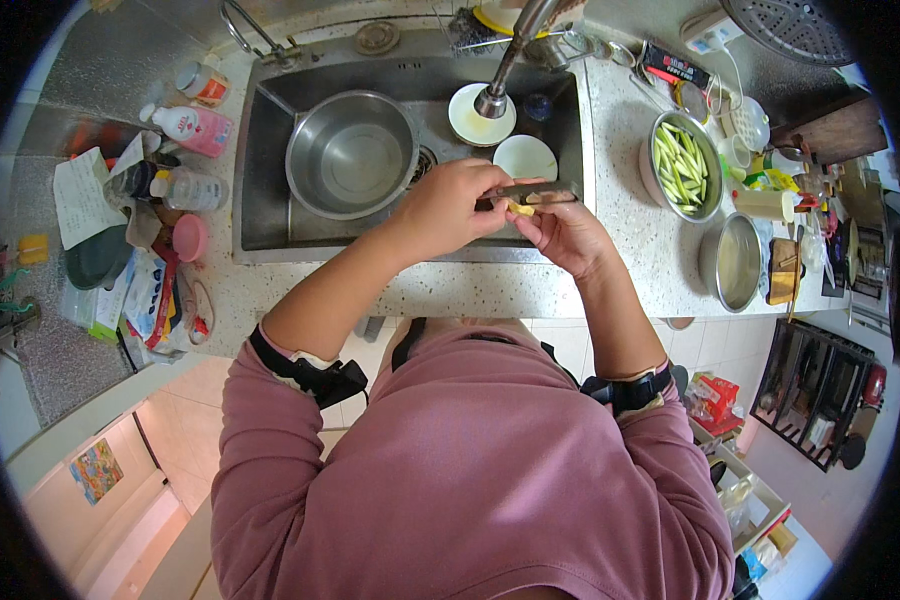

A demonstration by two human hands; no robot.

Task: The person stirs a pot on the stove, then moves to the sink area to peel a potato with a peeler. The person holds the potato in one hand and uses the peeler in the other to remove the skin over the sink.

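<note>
Over the front edge of the sink, my left hand (445,208) is closed round the handle end of a knife (550,192), its dark blade pointing right. My right hand (573,238) pinches a small pale-yellow piece (520,208), possibly ginger, just below the blade. The blade lies against or very near the piece; contact is hard to make out. Behind my hands, inside the sink (260,170), are a white bowl (525,160) and another white dish (470,120) under the faucet (492,100). A large steel basin (320,150) with water stands at the left of the sink.
On the right counter (620,235) stand a steel bowl of green vegetable strips (685,165) and a steel bowl of cloudy liquid (732,262). Bottles (185,188), a pink cup (190,238) and packets crowd the left side. A black rack (810,390) is at the far right.
</note>
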